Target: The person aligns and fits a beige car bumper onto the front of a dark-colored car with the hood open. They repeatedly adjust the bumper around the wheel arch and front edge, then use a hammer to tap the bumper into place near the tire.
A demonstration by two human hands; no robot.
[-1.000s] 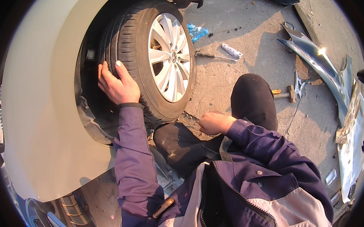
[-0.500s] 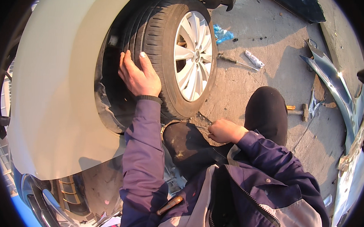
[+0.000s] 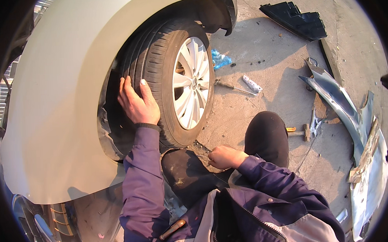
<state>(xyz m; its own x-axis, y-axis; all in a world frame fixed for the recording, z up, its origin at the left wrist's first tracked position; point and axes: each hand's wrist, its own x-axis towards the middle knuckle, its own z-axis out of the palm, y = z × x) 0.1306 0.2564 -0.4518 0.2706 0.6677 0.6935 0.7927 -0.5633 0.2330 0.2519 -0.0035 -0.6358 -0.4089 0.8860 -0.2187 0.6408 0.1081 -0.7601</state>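
My left hand (image 3: 138, 102) lies on the tread of a black tyre (image 3: 154, 62), thumb and fingers apart. The wheel with its silver multi-spoke rim (image 3: 194, 83) sits turned outward in the arch under a pale beige fender (image 3: 58, 96). Low in front of me, by my bent left knee (image 3: 185, 167), my right hand (image 3: 227, 157) is closed with its fingers curled under. Whatever it may hold is hidden. A dark tool with a brownish handle (image 3: 172, 229) pokes out at my jacket.
Right of the wheel lie a screwdriver (image 3: 236, 87), a white spotted roll (image 3: 252, 83) and blue plastic (image 3: 220, 59). A hammer (image 3: 306, 132) rests beyond my right knee. Torn metal panels (image 3: 336, 99) and a black trim piece (image 3: 294, 21) lie farther right.
The whole view has shifted, so the wheel, the car and both hands sit lower and farther left in the picture. Both hands keep their places and shapes.
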